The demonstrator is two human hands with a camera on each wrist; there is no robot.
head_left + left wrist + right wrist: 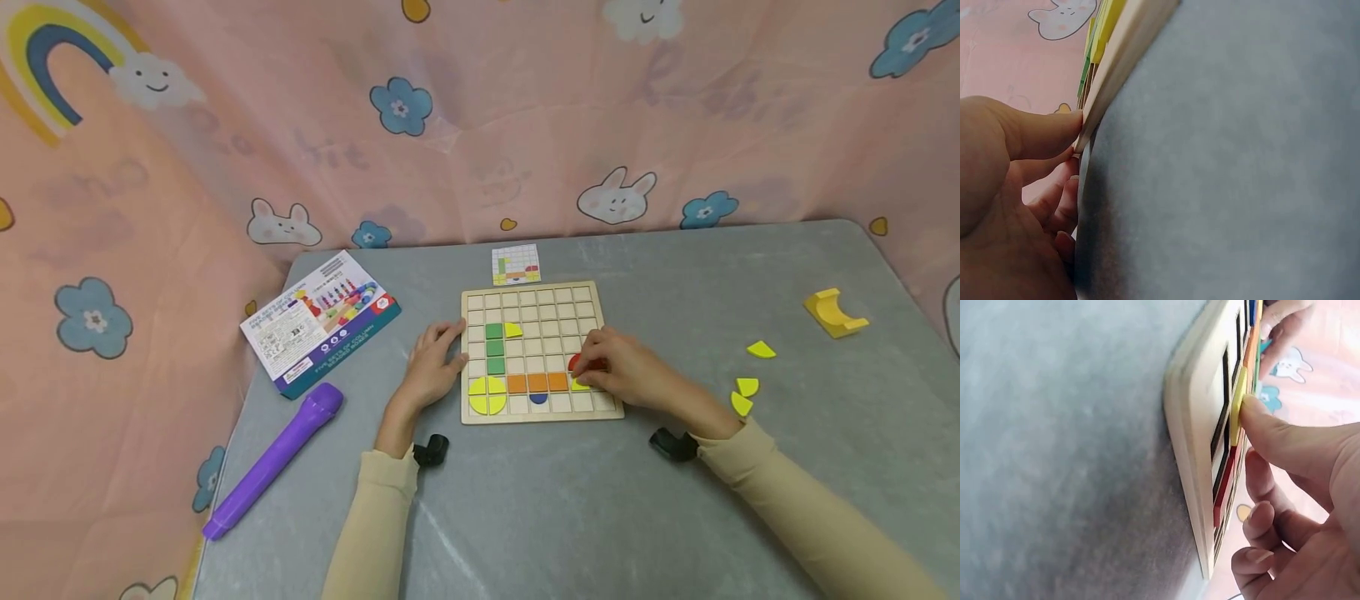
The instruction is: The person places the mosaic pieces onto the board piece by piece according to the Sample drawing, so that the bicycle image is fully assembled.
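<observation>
A square wooden grid board (542, 421) lies on the table, holding green, orange, yellow, red and blue tiles. My left hand (431, 367) rests against its left side, thumb and forefinger touching the edge. Over the board's right part, my right hand (626, 367) pinches a yellow tile (1239, 403), thumb on its face, low at the grid. A red tile (1225, 487) adjoins it, partly covered by my fingers in the head view. Left of it run orange squares (537, 382); green squares (495, 348) form a column, with a yellow circle of quarter tiles (487, 396) below.
A small pattern card (516, 264) lies behind the board. To the left are a printed box (322, 321) and a purple stick (273, 462) with a thicker end. Three loose yellow quarter tiles (762, 350) and a curved yellow block (834, 314) lie to the right.
</observation>
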